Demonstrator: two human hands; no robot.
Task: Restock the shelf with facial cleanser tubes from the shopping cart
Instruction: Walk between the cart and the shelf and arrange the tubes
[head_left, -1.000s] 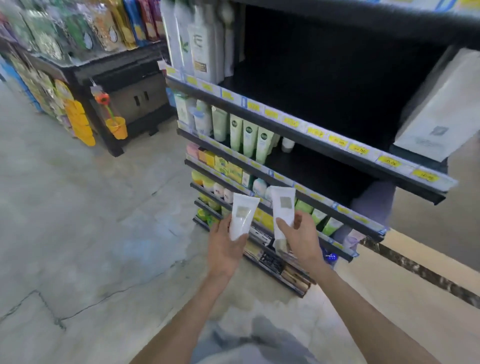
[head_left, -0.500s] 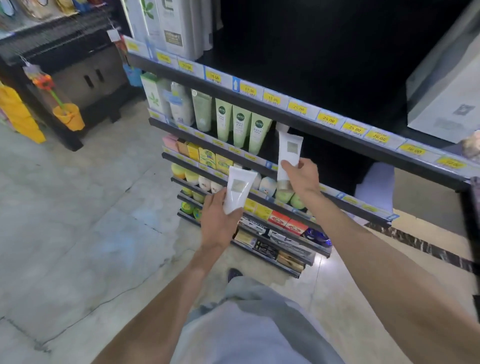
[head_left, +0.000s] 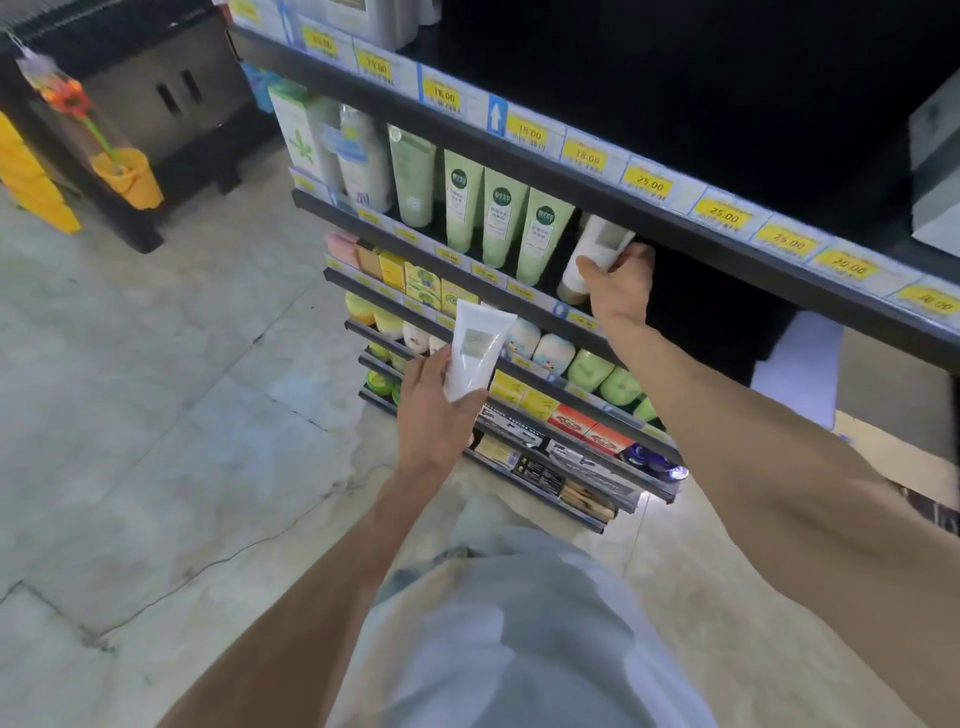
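while the right hand (head_left: 615, 283) grips a white tube (head_left: 592, 254) at the shelf (head_left: 524, 301) beside the green tubes (head_left: 498, 223), it should stand it cap-down, upright, before the left hand (head_left: 434, 415), clamped on the second tube (head_left: 475, 351), follows.

A dark shelf (head_left: 332, 205) carries upright green tubes (head_left: 498, 223) at its left; a white tube (head_left: 592, 254) stands just right of them.
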